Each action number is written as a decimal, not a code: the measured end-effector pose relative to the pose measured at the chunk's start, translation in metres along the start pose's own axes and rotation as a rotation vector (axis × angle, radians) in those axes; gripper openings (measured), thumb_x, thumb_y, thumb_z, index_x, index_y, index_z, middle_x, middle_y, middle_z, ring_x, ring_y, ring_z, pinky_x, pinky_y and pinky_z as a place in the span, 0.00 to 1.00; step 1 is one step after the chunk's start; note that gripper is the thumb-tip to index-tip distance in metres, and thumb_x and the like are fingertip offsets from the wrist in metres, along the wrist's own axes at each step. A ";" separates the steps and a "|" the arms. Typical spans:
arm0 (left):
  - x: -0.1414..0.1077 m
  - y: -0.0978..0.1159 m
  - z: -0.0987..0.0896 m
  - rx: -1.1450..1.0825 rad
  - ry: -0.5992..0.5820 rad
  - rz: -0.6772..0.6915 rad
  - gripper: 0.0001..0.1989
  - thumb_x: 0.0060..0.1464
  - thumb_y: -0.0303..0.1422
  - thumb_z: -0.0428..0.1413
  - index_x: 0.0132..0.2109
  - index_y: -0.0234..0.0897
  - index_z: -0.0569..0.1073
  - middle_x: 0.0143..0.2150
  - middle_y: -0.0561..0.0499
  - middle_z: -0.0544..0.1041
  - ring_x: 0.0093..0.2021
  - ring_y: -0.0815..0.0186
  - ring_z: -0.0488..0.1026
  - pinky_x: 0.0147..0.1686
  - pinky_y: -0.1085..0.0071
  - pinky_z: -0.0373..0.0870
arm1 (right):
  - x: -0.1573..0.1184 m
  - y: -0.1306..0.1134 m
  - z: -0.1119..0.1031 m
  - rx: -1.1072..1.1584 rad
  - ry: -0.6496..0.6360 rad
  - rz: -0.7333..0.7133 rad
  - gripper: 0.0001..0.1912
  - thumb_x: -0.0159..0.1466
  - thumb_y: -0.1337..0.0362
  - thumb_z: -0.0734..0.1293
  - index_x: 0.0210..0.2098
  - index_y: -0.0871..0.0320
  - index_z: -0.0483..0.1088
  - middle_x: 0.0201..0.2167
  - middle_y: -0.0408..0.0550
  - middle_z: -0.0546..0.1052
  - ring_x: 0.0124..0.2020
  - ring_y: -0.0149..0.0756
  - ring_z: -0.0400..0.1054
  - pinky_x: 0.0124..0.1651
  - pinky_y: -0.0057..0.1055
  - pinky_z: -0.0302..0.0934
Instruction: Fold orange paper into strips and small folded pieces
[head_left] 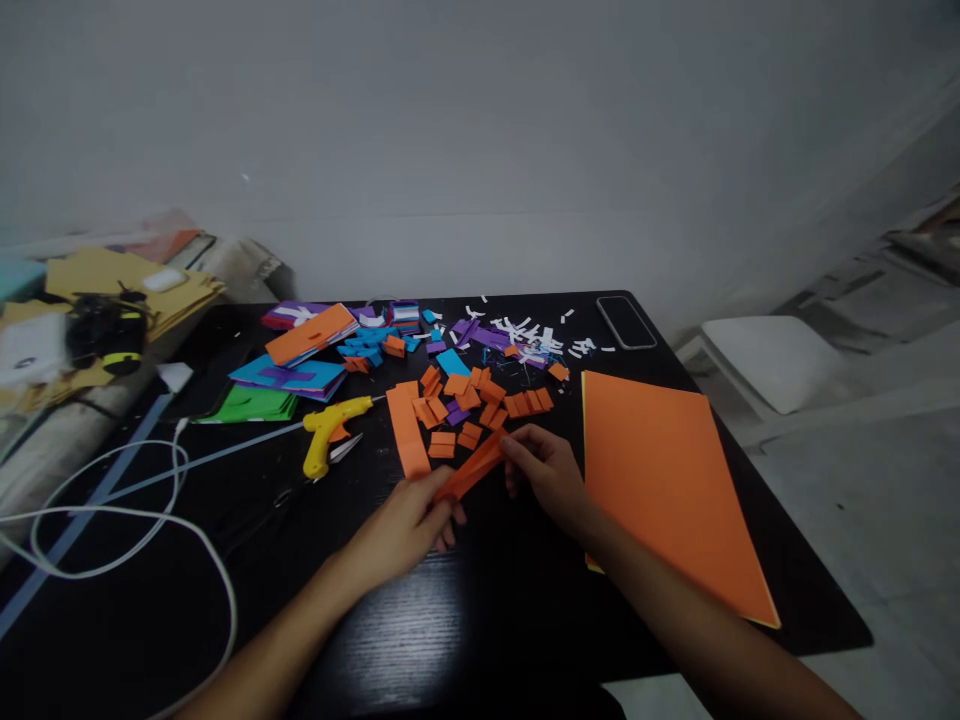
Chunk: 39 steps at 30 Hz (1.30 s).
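Between my two hands an orange paper strip (477,468) is stretched at a slant, with a crease along its length. My left hand (420,515) grips its lower left end, thumb on top. The upper right end is pinched between the thumb and fingers of my right hand (541,468). Just left of it lies a flat orange strip (407,430) on the black table (510,590). Several small folded orange pieces (442,444) are scattered right behind my hands, with a few purple and blue ones among them.
Orange sheets (667,480) are stacked at right, beneath my right forearm. A yellow glue gun (330,432) and scissors (281,497) lie left. Behind are coloured paper stacks (311,337), white scraps (551,340) and a phone (626,322). A white cable (176,515) loops at far left.
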<state>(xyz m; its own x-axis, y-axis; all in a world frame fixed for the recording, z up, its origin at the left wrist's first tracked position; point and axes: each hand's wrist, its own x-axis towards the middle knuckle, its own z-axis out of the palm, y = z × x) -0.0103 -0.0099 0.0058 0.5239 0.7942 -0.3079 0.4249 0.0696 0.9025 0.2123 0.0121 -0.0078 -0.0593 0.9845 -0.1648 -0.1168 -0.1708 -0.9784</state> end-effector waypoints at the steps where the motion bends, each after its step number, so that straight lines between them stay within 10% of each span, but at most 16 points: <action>1: 0.001 -0.001 -0.001 -0.013 0.000 0.001 0.11 0.68 0.37 0.46 0.40 0.38 0.69 0.37 0.49 0.79 0.28 0.65 0.79 0.29 0.69 0.77 | 0.000 0.000 -0.001 0.001 0.002 -0.003 0.22 0.59 0.45 0.75 0.30 0.57 0.71 0.17 0.38 0.72 0.15 0.28 0.66 0.19 0.25 0.63; 23: 0.007 0.004 -0.011 -0.404 -0.025 -0.051 0.28 0.59 0.58 0.59 0.41 0.33 0.76 0.39 0.46 0.80 0.33 0.64 0.78 0.35 0.67 0.78 | 0.001 0.000 0.001 0.055 -0.073 0.007 0.24 0.58 0.43 0.75 0.31 0.56 0.69 0.19 0.37 0.72 0.16 0.28 0.66 0.20 0.26 0.64; 39: 0.008 0.001 -0.011 -0.433 -0.055 -0.082 0.22 0.53 0.49 0.68 0.36 0.32 0.73 0.31 0.53 0.75 0.26 0.71 0.72 0.28 0.72 0.73 | -0.002 -0.006 0.001 0.026 -0.175 -0.006 0.23 0.61 0.43 0.74 0.34 0.57 0.70 0.21 0.38 0.75 0.19 0.29 0.69 0.24 0.27 0.66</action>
<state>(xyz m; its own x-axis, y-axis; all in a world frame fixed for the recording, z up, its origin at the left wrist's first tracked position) -0.0138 0.0033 0.0076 0.5451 0.7426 -0.3890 0.1248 0.3869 0.9136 0.2125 0.0112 -0.0019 -0.2302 0.9640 -0.1327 -0.1429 -0.1684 -0.9753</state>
